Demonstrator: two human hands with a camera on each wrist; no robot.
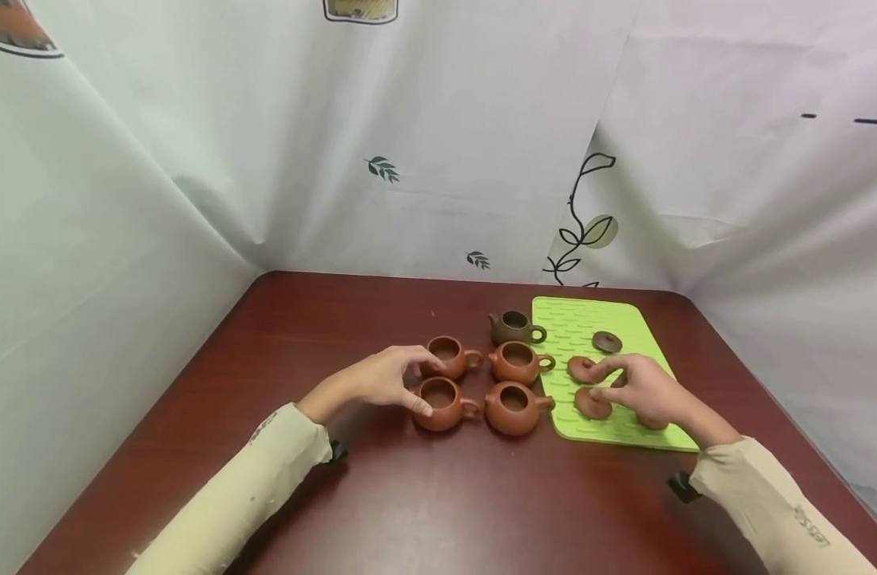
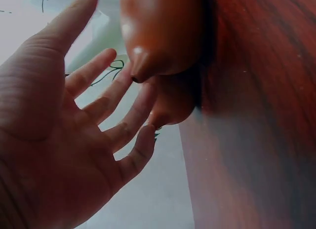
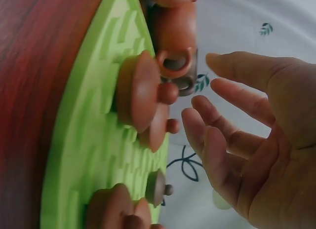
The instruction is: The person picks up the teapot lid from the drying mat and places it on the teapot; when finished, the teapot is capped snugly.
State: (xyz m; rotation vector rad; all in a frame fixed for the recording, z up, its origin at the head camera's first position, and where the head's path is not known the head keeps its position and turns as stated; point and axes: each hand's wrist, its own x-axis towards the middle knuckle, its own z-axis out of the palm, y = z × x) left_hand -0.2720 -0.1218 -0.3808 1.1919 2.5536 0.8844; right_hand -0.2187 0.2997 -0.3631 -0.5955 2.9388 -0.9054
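Observation:
My left hand (image 1: 388,379) reaches around the spout side of two lidless reddish-brown clay teapots, the nearer one (image 1: 438,417) and the farther one (image 1: 454,366). In the left wrist view its fingers are spread, with fingertips close by the spouts, and the palm holds nothing. Over the green mat, my right hand (image 1: 647,387) hovers with thumb and fingers apart above reddish-brown lids, the front lid (image 1: 589,406) and the one behind it (image 1: 578,369). The right wrist view shows a gap between its fingertips and the knob (image 3: 168,93) of the nearest lid. Another lid (image 1: 652,423) is partly hidden beneath this hand.
Two more reddish-brown teapots, one in front (image 1: 513,419) and one behind (image 1: 515,369), stand beside the green mat (image 1: 625,438). Behind them sits a dark brown teapot (image 1: 510,331). Its matching dark lid (image 1: 607,342) lies on the mat. White fabric (image 1: 438,208) encloses the table.

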